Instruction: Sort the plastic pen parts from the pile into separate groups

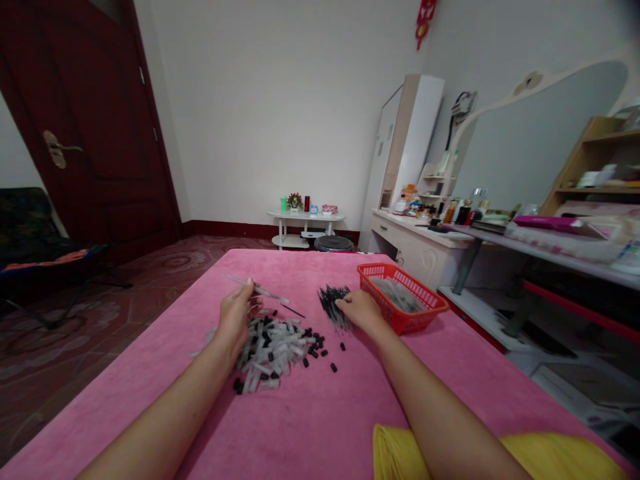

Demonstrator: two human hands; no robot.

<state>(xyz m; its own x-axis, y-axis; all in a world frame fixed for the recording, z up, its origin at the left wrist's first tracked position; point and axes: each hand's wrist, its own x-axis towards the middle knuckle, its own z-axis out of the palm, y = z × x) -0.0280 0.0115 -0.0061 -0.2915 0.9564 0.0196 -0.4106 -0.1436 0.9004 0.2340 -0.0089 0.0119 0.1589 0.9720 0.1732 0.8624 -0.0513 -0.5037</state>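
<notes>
My left hand [236, 312] is closed around a clear pen barrel [267, 293], above the left side of the pink cloth. A thin dark pen refill [293, 311] lies in line near the barrel's right end; I cannot tell whether it is inside it. Below that hand spreads a heap of translucent pen parts [280, 347] mixed with small black caps [333, 367]. My right hand [361, 309] has its fingertips pinched at a bundle of black-tipped pen refills [330, 303]. What those fingers grip, perhaps one refill, is too small to make out.
A red plastic basket [400, 320] holding clear pen parts [400, 295] stands just right of my right hand. Pink cloth [310, 427] covers the table. Folded yellow fabric [397, 453] lies at the near edge, under my right forearm. A cluttered dresser [425, 233] stands farther right.
</notes>
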